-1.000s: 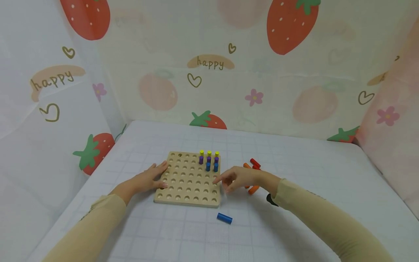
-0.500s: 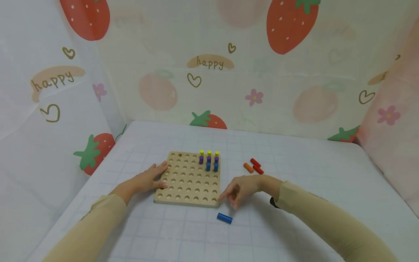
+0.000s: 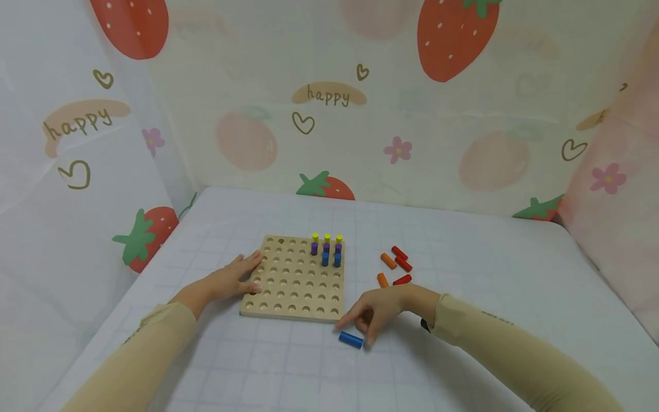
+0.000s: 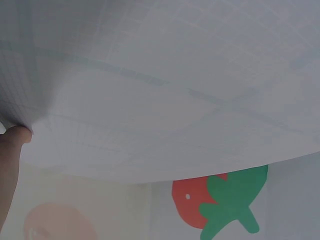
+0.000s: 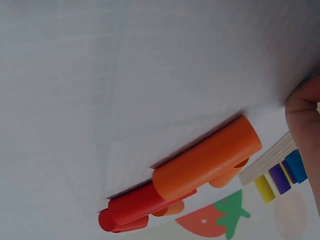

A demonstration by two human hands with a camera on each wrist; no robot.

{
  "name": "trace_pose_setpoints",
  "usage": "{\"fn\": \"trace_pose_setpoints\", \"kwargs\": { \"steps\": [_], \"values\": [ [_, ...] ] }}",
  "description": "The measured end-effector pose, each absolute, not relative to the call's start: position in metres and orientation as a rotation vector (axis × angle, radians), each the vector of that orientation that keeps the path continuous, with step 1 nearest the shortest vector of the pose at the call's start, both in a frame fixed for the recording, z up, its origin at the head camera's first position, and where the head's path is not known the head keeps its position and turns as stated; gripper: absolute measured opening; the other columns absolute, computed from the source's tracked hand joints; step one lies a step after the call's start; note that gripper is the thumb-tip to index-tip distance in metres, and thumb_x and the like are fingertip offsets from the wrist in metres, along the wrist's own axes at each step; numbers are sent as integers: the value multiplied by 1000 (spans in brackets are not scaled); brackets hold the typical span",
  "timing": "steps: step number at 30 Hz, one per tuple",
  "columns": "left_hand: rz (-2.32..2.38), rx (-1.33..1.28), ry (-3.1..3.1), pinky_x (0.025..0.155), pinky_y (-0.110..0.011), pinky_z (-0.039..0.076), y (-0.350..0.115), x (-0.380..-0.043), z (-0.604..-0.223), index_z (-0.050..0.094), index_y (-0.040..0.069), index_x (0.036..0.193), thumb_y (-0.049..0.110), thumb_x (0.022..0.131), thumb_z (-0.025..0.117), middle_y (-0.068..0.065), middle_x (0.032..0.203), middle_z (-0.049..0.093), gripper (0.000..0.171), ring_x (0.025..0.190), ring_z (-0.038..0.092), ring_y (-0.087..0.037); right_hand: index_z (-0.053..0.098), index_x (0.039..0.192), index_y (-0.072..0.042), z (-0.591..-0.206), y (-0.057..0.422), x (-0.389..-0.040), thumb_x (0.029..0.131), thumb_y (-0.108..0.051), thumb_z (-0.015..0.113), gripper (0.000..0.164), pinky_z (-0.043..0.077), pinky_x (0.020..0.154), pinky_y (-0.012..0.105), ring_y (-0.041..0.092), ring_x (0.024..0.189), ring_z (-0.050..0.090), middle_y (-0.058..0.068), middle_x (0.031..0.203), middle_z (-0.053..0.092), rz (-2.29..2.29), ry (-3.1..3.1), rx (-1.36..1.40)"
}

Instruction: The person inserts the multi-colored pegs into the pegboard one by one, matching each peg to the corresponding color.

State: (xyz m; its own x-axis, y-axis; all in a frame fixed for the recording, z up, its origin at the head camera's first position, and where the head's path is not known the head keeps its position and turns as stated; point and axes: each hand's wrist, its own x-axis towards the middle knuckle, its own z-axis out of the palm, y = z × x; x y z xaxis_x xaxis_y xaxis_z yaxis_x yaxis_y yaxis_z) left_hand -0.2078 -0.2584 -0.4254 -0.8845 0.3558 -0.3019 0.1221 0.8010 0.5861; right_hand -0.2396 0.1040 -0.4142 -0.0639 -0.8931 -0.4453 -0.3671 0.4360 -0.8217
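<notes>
A wooden pegboard (image 3: 287, 290) with rows of round holes lies flat on the table. My left hand (image 3: 226, 281) rests on its left edge, thumb and fingers spread. At the board's far right corner stand three yellow pegs (image 3: 326, 238), three purple pegs (image 3: 326, 248) and two blue pegs (image 3: 325, 259), upright in holes. A loose blue peg (image 3: 351, 340) lies in front of the near right corner. Over it reaches my right hand (image 3: 380, 308), index finger and thumb apart near its two ends; contact is hard to tell. The other right fingers curl under.
Right of the board lie loose red pegs (image 3: 403, 264) and orange pegs (image 3: 388, 261), some close behind the right hand. In the right wrist view an orange peg (image 5: 207, 159) looms nearest. A patterned cloth backdrop (image 3: 329, 143) encloses the table's far side.
My right hand has moved from the board's right edge toward the near side, down to the loose blue peg. Orange and red pegs it covered now show. My left hand has stayed put.
</notes>
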Motion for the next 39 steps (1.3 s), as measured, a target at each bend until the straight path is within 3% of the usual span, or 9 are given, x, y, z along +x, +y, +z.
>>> {"fn": "trace_pose_setpoints", "kwargs": {
  "steps": [13, 20, 31, 39],
  "values": [
    [797, 367, 2590, 109, -68, 6, -258, -207, -422, 14, 1, 154, 43, 92, 62, -19, 161, 5, 90, 142, -4, -49, 65, 127, -5, -415, 96, -233, 84, 0, 74, 45, 37, 64, 15, 1, 66, 47, -8, 70, 52, -597, 1754, -1104],
    [791, 353, 2584, 109, -68, 5, -258, -207, -424, 14, 2, 155, 43, 93, 62, -18, 161, 4, 88, 142, -4, -49, 70, 117, -14, -418, 95, -228, 80, -3, 79, 40, 38, 64, 17, 4, 68, 48, -7, 74, 53, -602, 1848, -1023],
    [794, 370, 2592, 109, -67, 4, -257, -206, -424, 15, 1, 154, 41, 94, 62, -18, 161, 5, 86, 142, -4, -50, 56, 110, -13, -419, 105, -230, 80, 3, 76, 39, 41, 68, 18, 4, 70, 50, -5, 77, 56, -707, 1831, -1070],
    [786, 371, 2597, 109, -68, 6, -255, -205, -421, 15, 2, 154, 41, 94, 61, -18, 161, 5, 86, 142, -3, -49, 50, 95, -11, -419, 107, -232, 84, 0, 72, 27, 40, 72, 22, 8, 78, 50, -5, 80, 50, -744, 1892, -1006]
  ]
}}
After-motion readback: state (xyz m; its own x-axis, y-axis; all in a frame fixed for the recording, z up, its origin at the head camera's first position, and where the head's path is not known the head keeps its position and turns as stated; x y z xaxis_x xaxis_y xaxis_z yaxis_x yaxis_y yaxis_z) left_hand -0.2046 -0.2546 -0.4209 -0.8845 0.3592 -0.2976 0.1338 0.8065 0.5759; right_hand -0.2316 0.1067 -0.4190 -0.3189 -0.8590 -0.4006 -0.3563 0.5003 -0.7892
